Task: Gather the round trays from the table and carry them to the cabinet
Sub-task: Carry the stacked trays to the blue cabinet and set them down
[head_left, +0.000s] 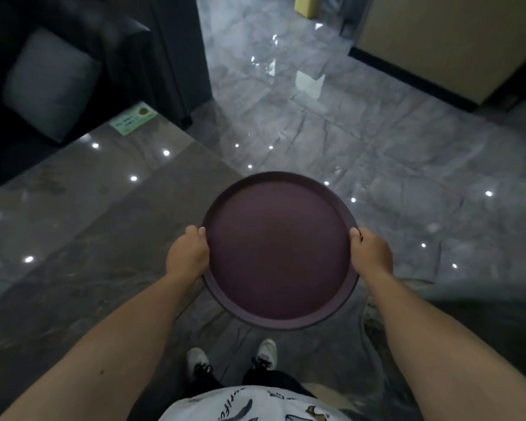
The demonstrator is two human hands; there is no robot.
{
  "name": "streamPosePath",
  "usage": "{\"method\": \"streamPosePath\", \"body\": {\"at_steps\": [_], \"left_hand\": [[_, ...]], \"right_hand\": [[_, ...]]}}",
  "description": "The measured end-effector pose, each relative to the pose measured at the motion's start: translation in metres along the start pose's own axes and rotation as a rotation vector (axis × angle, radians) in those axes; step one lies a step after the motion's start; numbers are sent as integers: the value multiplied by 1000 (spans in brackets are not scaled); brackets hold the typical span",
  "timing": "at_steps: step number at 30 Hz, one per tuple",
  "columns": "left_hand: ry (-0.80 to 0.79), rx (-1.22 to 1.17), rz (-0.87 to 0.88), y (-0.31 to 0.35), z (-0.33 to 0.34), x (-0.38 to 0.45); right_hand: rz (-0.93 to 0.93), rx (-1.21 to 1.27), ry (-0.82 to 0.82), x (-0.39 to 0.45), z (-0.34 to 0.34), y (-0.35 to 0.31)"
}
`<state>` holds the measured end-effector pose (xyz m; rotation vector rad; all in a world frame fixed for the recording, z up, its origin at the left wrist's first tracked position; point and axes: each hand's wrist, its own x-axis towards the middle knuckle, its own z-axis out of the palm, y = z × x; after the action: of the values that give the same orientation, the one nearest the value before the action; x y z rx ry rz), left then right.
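Over the glossy marble floor (377,141), mid-frame, a round tray (278,253) is clasped at opposite rims by left hand (187,252) and right hand (371,255); it should be kept level.

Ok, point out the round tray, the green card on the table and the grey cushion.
round tray (278,253), head view, middle of its flat base.
green card (133,118), head view, its centre.
grey cushion (50,83), head view, middle of its front face.

fingers under trays (278,250) hidden | tray count unclear
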<state>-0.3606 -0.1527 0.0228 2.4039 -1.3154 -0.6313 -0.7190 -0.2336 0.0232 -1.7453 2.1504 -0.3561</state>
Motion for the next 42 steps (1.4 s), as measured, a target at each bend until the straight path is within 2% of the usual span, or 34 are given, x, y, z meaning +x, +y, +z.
{"method": "streamPosePath", "body": {"at_steps": [12, 22, 27, 35, 42], "left_hand": [[-117, 53, 165, 111, 49, 72], [-155, 90, 281, 188, 74, 168], [-170, 110, 300, 223, 83, 203], [-124, 148, 243, 285, 111, 258], [-25, 83, 111, 358, 129, 314]], "right_hand": [[236, 86, 65, 40, -30, 64], [298, 78, 175, 120, -47, 62], [327, 61, 171, 163, -53, 64], [258, 38, 100, 282, -59, 77], [78, 9, 53, 438, -92, 69]]}}
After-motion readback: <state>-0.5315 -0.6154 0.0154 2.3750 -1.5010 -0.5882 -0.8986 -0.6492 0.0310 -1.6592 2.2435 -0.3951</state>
